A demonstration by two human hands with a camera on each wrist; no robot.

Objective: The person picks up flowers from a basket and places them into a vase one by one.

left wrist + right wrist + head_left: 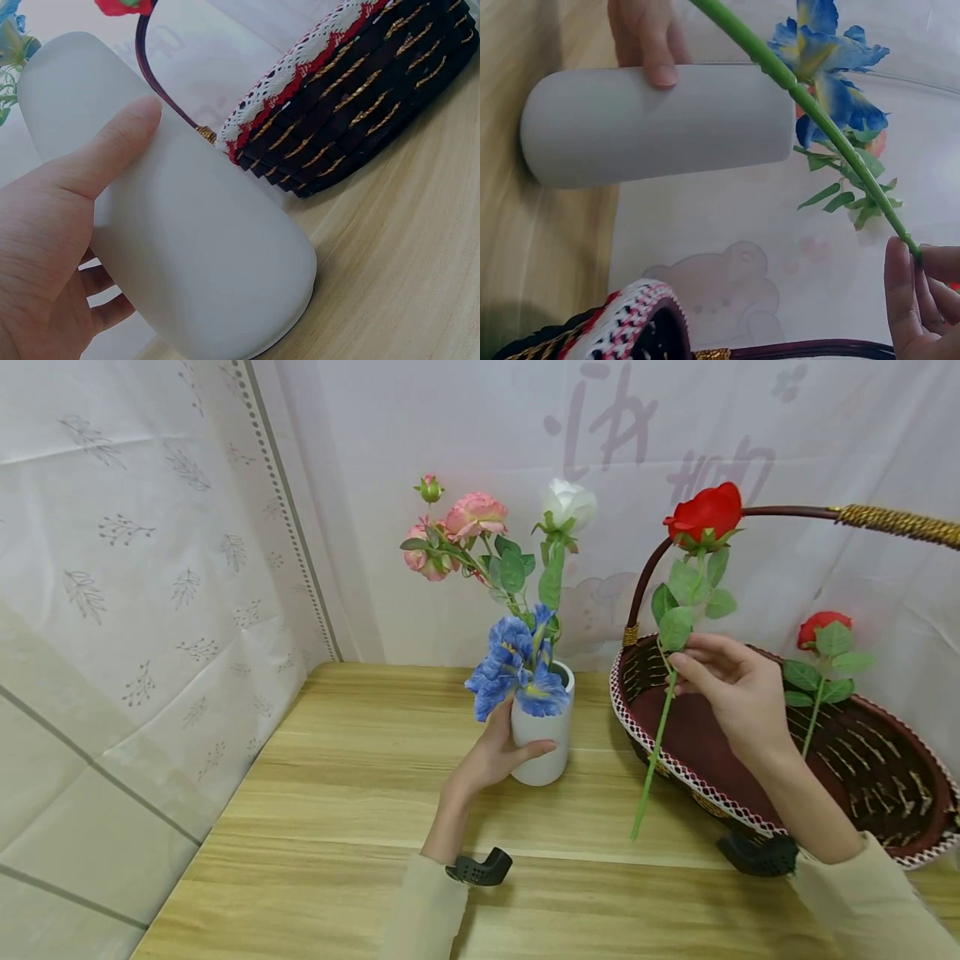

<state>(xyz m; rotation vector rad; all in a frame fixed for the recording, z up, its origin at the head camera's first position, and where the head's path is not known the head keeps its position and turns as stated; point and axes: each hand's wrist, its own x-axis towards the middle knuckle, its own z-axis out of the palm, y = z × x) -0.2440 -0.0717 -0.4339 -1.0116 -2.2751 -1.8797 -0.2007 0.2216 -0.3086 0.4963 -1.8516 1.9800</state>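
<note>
My left hand grips a white vase that stands on the table, thumb across its front and fingers behind, as the left wrist view also shows. In the vase are a blue iris, a white rose and a stem of pink flowers. My right hand pinches the green stem of a red rose between thumb and fingers. The rose is held upright, slightly tilted, in front of the basket's left end, its stem's lower end to the right of the vase.
A dark woven basket with lace trim and a tall arched handle stands at the right. Another red rose rises from it behind my right hand. The wooden table ends at a patterned cloth wall on the left.
</note>
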